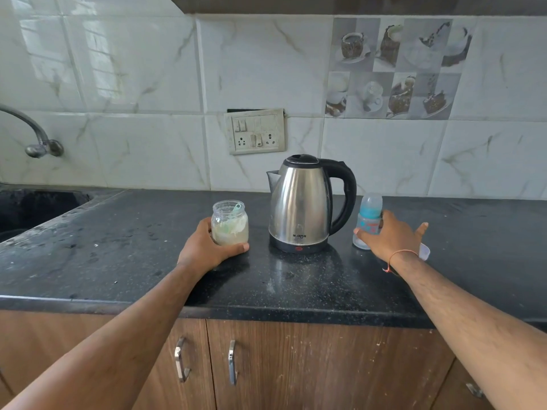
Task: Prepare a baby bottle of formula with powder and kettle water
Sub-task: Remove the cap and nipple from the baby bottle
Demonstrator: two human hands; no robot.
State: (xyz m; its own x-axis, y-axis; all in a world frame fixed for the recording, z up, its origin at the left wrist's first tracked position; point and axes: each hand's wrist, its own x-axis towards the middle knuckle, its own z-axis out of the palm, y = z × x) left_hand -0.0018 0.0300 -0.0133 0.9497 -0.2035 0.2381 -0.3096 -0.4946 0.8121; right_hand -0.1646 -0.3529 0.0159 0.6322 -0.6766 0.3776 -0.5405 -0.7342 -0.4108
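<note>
The fingers (241, 247) of the left hand (204, 250) are curling round the near side of a small clear jar (230, 222), the thumb tip lying along its base on the right. The jar is round, open at the top, holding pale cream powder (229, 233) in its lower half with a light green plastic scoop (235, 210) leaning inside. The right hand (390, 236) is reaching to the baby bottle (368, 221); its thumb (362, 235) is pressing across the bottle's near lower part while the other fingers are spreading wide behind and to the right of it, so the hold is looking loose rather than closed. A thin orange thread (395, 258) is circling that wrist. The bottle is one slim clear plastic cylinder with blue and red print and a domed translucent blue cap, standing upright.

Between the two hands one steel kettle (302, 202) is standing, its polished body tapering upward, with a black lid, black curved handle on the right and black base. All three things are sitting on the speckled black stone worktop (296, 285), dusty and glossy. A small pale object (424, 251) is peeking out just beyond the right wrist; what it is cannot be told.

On the far marble-patterned tiled wall one switch panel (256, 131) is sitting above the kettle, and one metal tap (35, 134) is curving at the far left over a dark sink (35, 205). Below the worktop, wooden cabinet doors (296, 365) are carrying two metal handles.
</note>
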